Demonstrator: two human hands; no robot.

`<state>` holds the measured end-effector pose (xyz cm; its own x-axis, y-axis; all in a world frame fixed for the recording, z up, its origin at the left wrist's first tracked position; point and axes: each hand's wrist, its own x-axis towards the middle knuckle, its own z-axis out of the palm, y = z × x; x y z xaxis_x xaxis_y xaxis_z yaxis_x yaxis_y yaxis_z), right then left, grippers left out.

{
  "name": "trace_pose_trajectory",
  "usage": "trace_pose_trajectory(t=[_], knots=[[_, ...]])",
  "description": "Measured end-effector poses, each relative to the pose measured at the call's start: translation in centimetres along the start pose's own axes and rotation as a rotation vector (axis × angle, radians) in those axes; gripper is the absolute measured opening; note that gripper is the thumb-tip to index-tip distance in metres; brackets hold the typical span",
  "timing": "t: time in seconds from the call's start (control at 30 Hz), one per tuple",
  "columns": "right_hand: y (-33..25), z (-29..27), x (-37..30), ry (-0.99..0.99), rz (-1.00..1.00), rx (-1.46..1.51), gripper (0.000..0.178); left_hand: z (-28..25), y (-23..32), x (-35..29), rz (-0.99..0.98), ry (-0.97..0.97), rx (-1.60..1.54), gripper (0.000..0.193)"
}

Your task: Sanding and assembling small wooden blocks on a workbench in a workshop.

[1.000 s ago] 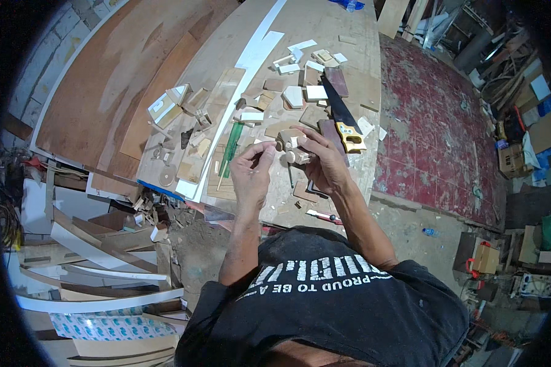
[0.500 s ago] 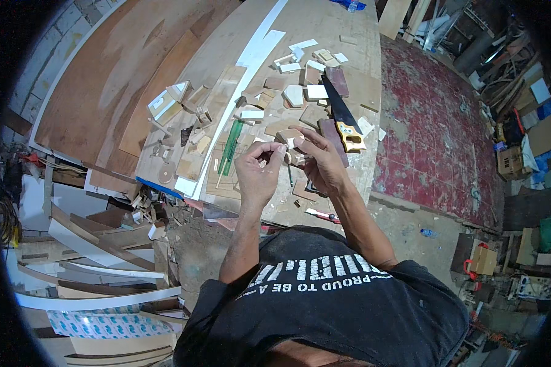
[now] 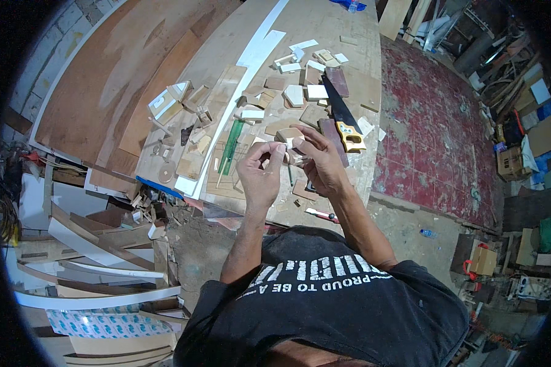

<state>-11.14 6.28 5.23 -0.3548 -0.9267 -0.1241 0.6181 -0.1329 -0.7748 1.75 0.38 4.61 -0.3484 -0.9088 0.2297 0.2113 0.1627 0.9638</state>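
My right hand [image 3: 326, 162] is closed round a small wooden piece [image 3: 288, 134] with a pale top, held over the near part of the worktable. Against its left side, my left hand [image 3: 261, 170] pinches with thumb and forefinger; what sits between those fingertips is too small to make out. Just beyond the hands lie several cut wooden blocks, among them a white-faced block [image 3: 252, 115]. A handsaw [image 3: 343, 110] with a yellow handle rests on the table to the right of my right hand. Left of my left hand lies a green strip [image 3: 231, 147].
The wooden worktable [image 3: 226, 43] bears long white strips [image 3: 260, 49] and a small house-like wooden model [image 3: 168, 101] at left. A red-handled tool [image 3: 322, 215] lies at its near edge. Curved boards [image 3: 98, 300] are stacked lower left; a red floor panel [image 3: 434, 128] extends to the right.
Both hands stay nearly in place over the table. My left hand's fingers have shifted slightly against the wooden piece, and my right hand still holds it.
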Motion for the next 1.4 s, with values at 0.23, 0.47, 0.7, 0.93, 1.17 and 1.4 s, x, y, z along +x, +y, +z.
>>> trace_pose_trajectory(t=[0.23, 0.47, 0.7, 0.93, 1.17, 1.4], knots=[[0.3, -0.2, -0.1, 0.025, 0.002, -0.006, 0.047, 0.0, -0.1, -0.2, 0.037, 0.002, 0.05, 0.006], [0.3, -0.2, -0.2, 0.021, -0.012, -0.024, 0.049, 0.2, 0.2, -0.4, 0.058, 0.001, 0.077, 0.005], [0.2, -0.8, -0.2, 0.003, 0.004, -0.037, 0.047, 0.6, 0.6, -0.4, 0.069, 0.005, 0.084, 0.007], [-0.5, -0.2, -0.2, 0.02, 0.038, 0.058, 0.044, 0.4, 1.0, -0.9, 0.003, 0.041, 0.056, 0.012], [-1.2, -0.3, -0.4, -0.013, 0.128, 0.102, 0.043, -1.1, 1.1, -0.5, 0.133, 0.059, 0.144, 0.014], [-1.1, 0.2, -0.6, -0.006, 0.134, 0.086, 0.042, -0.6, 1.8, -0.2, 0.169, 0.002, 0.229, 0.014]])
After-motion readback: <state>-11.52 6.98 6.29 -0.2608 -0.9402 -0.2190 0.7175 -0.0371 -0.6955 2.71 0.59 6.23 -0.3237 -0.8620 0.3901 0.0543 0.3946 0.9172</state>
